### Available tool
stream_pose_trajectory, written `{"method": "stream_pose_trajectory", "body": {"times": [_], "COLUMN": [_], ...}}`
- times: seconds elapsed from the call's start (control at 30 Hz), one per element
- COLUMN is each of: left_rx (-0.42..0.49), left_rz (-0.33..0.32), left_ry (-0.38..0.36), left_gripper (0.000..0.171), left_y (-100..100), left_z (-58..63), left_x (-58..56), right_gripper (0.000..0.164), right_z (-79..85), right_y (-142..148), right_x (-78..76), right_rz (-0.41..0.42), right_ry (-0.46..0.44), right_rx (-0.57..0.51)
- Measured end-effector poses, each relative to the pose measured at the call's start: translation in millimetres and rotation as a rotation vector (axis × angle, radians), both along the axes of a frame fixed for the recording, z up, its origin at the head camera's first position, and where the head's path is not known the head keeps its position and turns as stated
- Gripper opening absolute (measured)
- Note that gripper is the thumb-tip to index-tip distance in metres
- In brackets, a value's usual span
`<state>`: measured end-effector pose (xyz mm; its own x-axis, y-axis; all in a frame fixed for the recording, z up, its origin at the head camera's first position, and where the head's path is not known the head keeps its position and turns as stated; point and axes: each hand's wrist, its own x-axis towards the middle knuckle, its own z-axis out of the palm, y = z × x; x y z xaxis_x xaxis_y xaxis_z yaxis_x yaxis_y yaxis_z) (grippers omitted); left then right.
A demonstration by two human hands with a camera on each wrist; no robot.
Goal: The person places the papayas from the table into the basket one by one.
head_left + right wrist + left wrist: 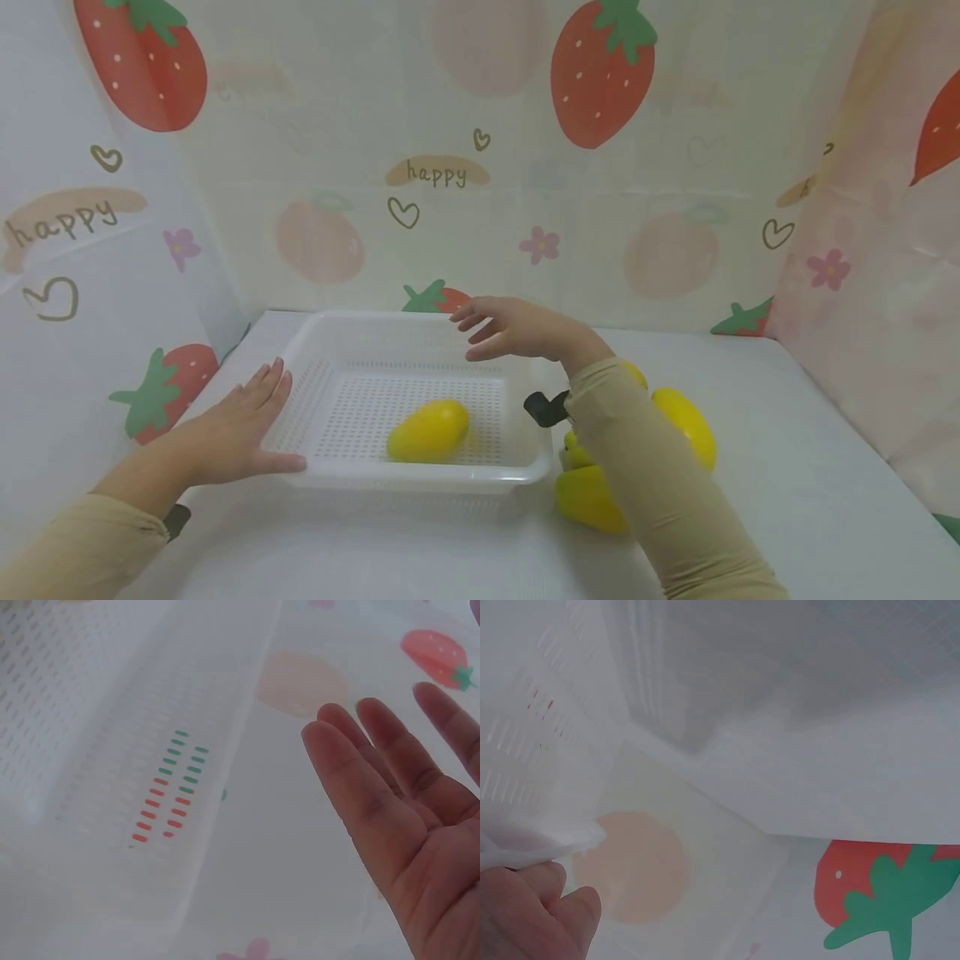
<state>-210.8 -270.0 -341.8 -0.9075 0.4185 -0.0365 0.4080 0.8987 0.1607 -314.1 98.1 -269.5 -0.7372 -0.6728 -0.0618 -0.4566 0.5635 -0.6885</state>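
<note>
A white plastic basket [420,473] with a slotted floor sits on the table, and one yellow mango [429,432] lies inside it. My left hand [232,429] rests at the basket's left rim, fingers straight and spread, thumb along the front corner. In the left wrist view, fingertips [577,911] show right at the rim. My right hand [517,327] hangs over the basket's far right part with nothing in it. Its fingers [397,746] are loosely extended in the right wrist view, beside the basket wall [172,780].
Right of the basket, partly hidden by my right forearm, lie several yellow fruits: a long one [686,427] at the back and a greenish-yellow one [592,498] in front. A strawberry-print cloth wall [480,225] encloses the white table [795,500] behind and at both sides.
</note>
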Motion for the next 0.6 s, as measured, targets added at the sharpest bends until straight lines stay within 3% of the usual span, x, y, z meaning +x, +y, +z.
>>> {"method": "stream_pose_trajectory", "body": {"times": [0.27, 0.6], "left_rx": [-0.004, -0.004], "left_rz": [0.009, 0.011], "left_ry": [-0.004, -0.010], "left_gripper": [0.118, 0.118], "left_y": [2, 1], "left_z": [1.8, 0.5], "left_x": [0.1, -1.1], "right_gripper": [0.048, 0.050], "right_z": [9.5, 16.7], "right_y": [17, 51], "right_x": [2.9, 7.9], "right_rz": [0.017, -0.053], "right_ry": [0.008, 0.009], "right_rx": [-0.011, -0.033]}}
